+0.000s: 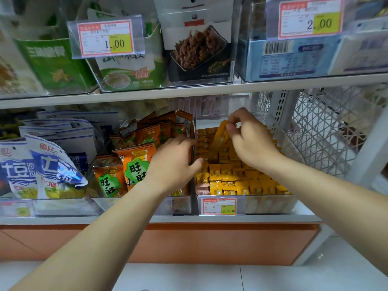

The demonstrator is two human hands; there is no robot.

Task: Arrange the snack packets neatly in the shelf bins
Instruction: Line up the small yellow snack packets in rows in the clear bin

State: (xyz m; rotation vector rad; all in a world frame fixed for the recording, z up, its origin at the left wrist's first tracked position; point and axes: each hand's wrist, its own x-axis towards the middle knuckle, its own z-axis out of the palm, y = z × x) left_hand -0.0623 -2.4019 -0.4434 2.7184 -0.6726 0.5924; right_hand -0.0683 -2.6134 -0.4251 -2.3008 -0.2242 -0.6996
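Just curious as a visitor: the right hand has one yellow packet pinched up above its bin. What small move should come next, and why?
Probably lay the yellow packet down flat into a row. The right hand pinches it tilted above the clear bin, where the other yellow packets lie in tidy rows; the left hand grips the bin's side wall.

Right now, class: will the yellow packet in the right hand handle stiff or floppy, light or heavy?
Probably light: the right hand merely pinches the yellow packet at its top. Likely fairly stiff: it stands tilted without drooping.
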